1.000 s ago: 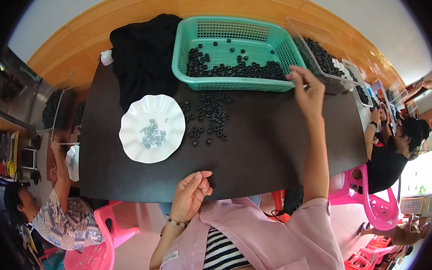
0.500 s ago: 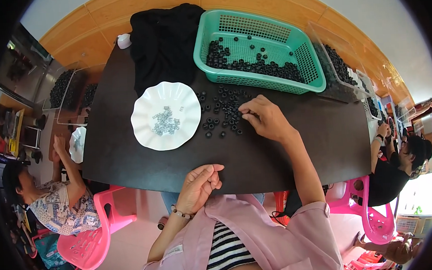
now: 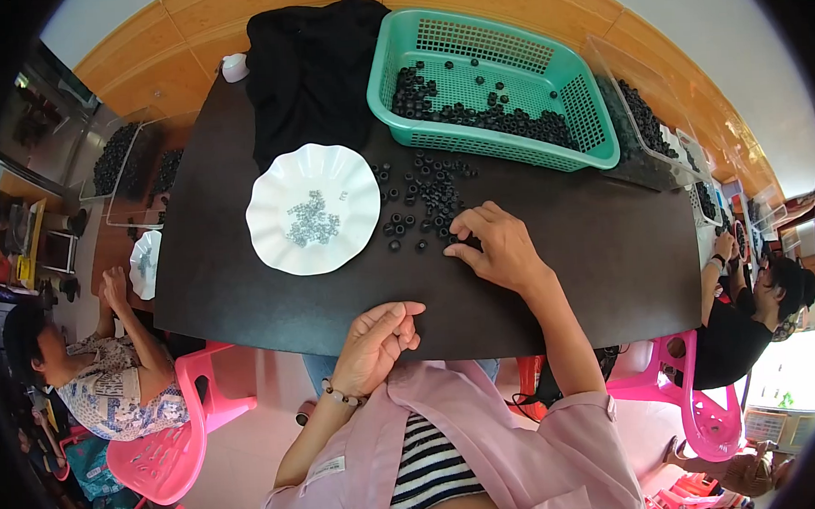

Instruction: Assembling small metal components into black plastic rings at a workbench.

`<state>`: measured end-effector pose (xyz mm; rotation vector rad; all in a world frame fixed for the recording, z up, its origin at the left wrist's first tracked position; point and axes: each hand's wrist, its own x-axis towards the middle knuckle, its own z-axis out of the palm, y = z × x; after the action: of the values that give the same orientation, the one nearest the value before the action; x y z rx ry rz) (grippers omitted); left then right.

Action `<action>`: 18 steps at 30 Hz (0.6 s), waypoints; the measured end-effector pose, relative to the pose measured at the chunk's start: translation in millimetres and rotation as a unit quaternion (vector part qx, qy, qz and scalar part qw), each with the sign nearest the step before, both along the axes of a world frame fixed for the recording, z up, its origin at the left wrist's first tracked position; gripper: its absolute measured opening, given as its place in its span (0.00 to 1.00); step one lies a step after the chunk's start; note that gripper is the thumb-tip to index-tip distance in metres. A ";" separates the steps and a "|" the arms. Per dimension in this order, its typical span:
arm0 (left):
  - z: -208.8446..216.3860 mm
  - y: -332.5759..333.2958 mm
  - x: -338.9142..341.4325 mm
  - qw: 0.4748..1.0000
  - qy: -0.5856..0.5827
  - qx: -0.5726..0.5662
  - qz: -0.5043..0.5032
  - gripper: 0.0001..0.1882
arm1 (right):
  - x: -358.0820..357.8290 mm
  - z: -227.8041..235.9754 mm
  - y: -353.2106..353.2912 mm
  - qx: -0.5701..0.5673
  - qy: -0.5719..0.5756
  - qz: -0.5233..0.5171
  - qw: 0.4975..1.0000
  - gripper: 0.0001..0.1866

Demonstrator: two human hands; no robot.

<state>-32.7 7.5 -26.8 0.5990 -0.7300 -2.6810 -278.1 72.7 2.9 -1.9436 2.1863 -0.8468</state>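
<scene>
Small black ring-like pieces [image 3: 438, 193] lie in a loose heap on the dark table, mixed with separate ones at the heap's near side. At the heap's near right edge, my right hand [image 3: 499, 250] has its thumb and forefinger curled round a small black piece. My left hand [image 3: 375, 346] is at the table's front edge, its thumb and forefinger pinched together; whatever lies between them is hidden. Left of the heap stands a white plate with a wavy rim [image 3: 269, 248], holding a pile of tiny silvery, clear-looking pieces [image 3: 314, 221].
Behind the heap sits a green plastic basket [image 3: 494, 149] with many more black pieces. Black cloth [image 3: 306, 75] lies at the back left, near a small white object [image 3: 235, 67]. Clear bins [image 3: 640, 122] stand to the right. People work at either side [image 3: 110, 381], on pink chairs.
My right hand has moved toward me, from the heap's right side to its near right edge. The left hand stays pinched in nearly the same place.
</scene>
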 end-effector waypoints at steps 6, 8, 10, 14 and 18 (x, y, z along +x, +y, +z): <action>3.5 1.4 -0.7 1.000 -0.003 0.001 0.006 0.16 | 5.9 4.1 5.0 -0.011 -0.115 0.006 0.993 0.11; 8.4 1.4 -0.2 1.000 -0.007 0.000 0.013 0.16 | 13.0 14.0 8.5 -0.015 -0.167 0.014 0.986 0.11; 13.7 1.2 -0.7 1.000 -0.021 -0.016 -0.005 0.16 | 21.4 21.0 13.2 -0.018 -0.218 0.020 0.976 0.13; 26.5 2.5 -4.4 0.997 -0.048 -0.056 -0.032 0.17 | 40.8 17.6 23.1 -0.067 -0.359 0.062 0.929 0.17; 36.2 4.2 -8.6 0.996 -0.037 -0.070 -0.033 0.16 | 60.9 17.1 28.9 -0.094 -0.435 0.107 0.889 0.14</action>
<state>-41.3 11.7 9.4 0.6501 -0.9656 -2.6508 -217.2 101.6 20.0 -1.3826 1.3688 -1.5392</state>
